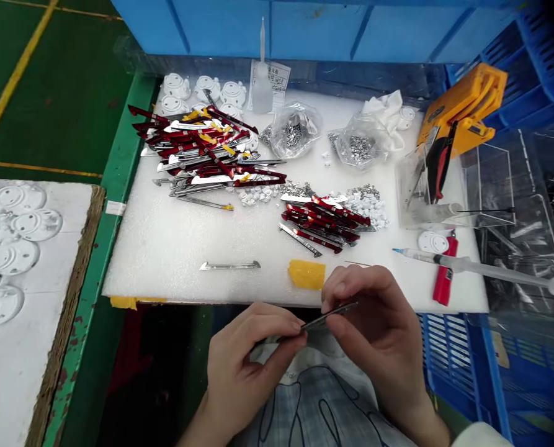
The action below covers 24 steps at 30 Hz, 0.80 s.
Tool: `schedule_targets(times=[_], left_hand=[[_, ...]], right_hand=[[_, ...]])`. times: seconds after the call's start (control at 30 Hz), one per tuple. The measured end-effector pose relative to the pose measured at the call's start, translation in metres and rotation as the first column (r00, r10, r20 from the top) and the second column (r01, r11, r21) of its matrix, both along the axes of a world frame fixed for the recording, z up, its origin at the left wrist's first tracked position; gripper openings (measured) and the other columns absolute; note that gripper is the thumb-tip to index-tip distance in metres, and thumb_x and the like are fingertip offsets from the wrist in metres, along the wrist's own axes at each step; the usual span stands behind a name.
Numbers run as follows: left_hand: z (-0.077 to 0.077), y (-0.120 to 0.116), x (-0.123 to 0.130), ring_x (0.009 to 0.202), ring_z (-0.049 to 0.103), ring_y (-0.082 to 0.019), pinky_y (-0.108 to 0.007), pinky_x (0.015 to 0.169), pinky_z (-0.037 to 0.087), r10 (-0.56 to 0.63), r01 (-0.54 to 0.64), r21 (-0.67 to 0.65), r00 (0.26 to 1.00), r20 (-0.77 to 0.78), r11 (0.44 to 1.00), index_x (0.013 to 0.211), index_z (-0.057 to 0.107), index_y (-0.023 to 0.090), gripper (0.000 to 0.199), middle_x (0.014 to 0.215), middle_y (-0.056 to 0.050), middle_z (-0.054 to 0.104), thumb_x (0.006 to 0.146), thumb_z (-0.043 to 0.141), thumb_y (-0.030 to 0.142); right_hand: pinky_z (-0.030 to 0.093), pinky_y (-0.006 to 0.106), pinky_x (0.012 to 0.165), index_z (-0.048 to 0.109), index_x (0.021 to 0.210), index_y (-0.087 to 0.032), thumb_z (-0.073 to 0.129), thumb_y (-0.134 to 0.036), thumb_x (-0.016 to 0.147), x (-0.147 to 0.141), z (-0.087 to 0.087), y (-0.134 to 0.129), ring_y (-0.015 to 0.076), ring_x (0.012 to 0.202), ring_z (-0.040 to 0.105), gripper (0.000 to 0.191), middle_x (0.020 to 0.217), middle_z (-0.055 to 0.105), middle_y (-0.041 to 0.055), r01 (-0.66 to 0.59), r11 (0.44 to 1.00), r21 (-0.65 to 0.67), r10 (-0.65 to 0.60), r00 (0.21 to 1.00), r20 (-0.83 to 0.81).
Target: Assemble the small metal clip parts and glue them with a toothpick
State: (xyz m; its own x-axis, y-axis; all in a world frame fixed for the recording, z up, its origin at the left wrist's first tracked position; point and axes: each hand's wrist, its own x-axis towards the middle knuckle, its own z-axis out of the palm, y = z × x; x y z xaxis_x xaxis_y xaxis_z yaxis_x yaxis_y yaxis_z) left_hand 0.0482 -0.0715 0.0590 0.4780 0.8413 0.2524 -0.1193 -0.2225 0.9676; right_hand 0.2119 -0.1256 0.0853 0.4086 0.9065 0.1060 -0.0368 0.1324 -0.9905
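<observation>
Just in front of the foam sheet's near edge, my left hand (255, 354) pinches one end of a thin dark metal strip (323, 318) between thumb and fingers. My right hand (381, 335) has thumb and fingers closed on the strip's other end. The strip slants up to the right. A single silver strip (230, 266) lies on the white foam (165, 248), left of a piece of yellow tape (307, 274). Beyond the hands is a small pile of red and silver strips (326, 220).
A larger strip pile (206, 149) lies back left, near white round parts (234, 93) and a bottle (262, 90). Bags of small metal parts (295, 131) sit behind. At right are a syringe (481, 267), red tool (444, 273), clear box (409, 180) and orange dispenser (463, 108).
</observation>
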Motion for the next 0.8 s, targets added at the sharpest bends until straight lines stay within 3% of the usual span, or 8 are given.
schedule_targets(times=[0.3,0.4,0.53,0.8], left_hand=[[-0.003,-0.004,0.016,0.078,0.081,-0.018,-0.023,0.072,0.064,0.001,-0.005,-0.137,1.000,-0.031,0.991,0.097,0.080,0.022,0.009,0.088,-0.004,0.085,0.095,0.077,0.014],[-0.005,-0.007,0.021,0.075,0.081,-0.020,-0.027,0.070,0.065,-0.022,0.016,-0.215,0.999,-0.023,0.977,0.092,0.080,0.020,0.003,0.084,-0.005,0.085,0.094,0.078,0.020],[-0.003,-0.010,0.026,0.074,0.080,-0.021,-0.028,0.068,0.065,-0.046,0.035,-0.304,0.999,-0.029,0.952,0.089,0.081,0.020,0.011,0.082,-0.005,0.085,0.093,0.083,0.030],[-0.002,-0.011,0.025,0.070,0.078,-0.020,-0.028,0.066,0.064,-0.047,0.051,-0.376,0.999,0.019,0.925,0.086,0.079,0.021,0.011,0.080,-0.003,0.083,0.090,0.086,0.028]], right_hand=[[0.054,0.027,0.068,0.069,0.102,-0.023,0.069,0.000,0.088,-0.002,0.004,0.003,0.0146,0.077,0.061,0.027,0.084,0.067,-0.0004,-0.097,0.991,0.095,0.077,0.977,0.199],[0.053,0.029,0.064,0.071,0.102,-0.024,0.069,-0.001,0.088,-0.004,0.005,0.002,0.0157,0.075,0.062,0.026,0.083,0.067,0.0004,-0.090,0.993,0.079,0.069,0.969,0.237],[0.051,0.028,0.060,0.072,0.100,-0.024,0.071,-0.003,0.088,-0.005,0.008,0.002,0.0151,0.071,0.061,0.025,0.081,0.066,0.0001,-0.067,0.995,0.072,0.046,0.962,0.270],[0.052,0.028,0.058,0.073,0.101,-0.023,0.070,0.000,0.085,-0.006,0.011,0.004,0.0149,0.068,0.061,0.029,0.080,0.068,0.0006,-0.048,0.994,0.098,0.015,0.951,0.310]])
